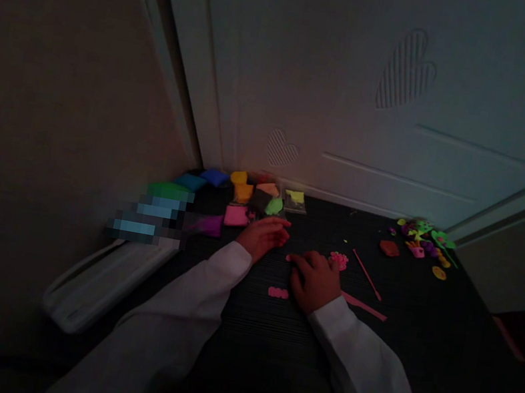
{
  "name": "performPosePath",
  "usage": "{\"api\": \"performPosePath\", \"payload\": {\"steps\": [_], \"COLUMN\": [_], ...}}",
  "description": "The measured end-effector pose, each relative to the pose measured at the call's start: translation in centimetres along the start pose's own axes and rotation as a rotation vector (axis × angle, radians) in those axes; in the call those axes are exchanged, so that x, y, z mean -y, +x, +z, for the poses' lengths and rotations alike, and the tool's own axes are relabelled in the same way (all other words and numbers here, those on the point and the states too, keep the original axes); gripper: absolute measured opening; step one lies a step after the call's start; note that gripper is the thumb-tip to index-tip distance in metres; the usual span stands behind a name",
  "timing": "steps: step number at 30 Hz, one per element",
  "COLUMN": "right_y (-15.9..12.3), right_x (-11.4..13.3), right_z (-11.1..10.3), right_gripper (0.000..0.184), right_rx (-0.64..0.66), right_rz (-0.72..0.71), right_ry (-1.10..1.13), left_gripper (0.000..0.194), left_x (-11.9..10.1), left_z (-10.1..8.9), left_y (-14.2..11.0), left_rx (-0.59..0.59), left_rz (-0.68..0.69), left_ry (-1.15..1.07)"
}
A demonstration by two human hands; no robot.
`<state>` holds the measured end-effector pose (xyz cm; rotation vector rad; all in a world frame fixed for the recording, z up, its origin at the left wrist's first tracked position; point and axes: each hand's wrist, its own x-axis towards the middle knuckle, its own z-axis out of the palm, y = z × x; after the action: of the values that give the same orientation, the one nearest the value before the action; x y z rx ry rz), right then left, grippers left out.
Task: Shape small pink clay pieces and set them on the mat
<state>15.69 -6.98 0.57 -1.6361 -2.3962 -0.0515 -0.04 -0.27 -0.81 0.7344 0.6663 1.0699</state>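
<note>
My left hand (264, 237) hovers just over the dark table with its fingers stretched out and apart, holding nothing that I can see. My right hand (316, 282) rests palm down, its index finger reaching to a tiny pink clay piece (289, 257) on the tabletop. A bumpy pink clay cluster (338, 259) lies right behind its knuckles. Nearer to me is a short row of flattened pink clay discs (278, 293). Beside the right hand lie a pink clay knife (367, 307), partly covered by the hand, and a thin pink modelling stick (367, 274).
Several coloured clay packets (237, 215) lie along the back left. A long white case (109, 285) is at the left. Small finished clay shapes (424, 242) and a reddish-brown lump (389, 248) sit at the back right. A white panel with hearts (360, 105) rises behind the table.
</note>
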Motion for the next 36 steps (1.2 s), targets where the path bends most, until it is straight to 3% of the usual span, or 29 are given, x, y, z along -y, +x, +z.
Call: {"api": "performPosePath", "payload": {"steps": [36], "right_y": [-0.17], "right_x": [0.11], "right_z": [-0.26], "right_gripper": [0.029], "right_rx": [0.012], "right_rz": [-0.043], "right_ry": [-0.026], "left_gripper": [0.022], "left_x": [-0.04], "left_z": [0.11], "left_y": [-0.02], "left_rx": [0.012], "left_rz": [0.003], "left_ry": [0.008]}}
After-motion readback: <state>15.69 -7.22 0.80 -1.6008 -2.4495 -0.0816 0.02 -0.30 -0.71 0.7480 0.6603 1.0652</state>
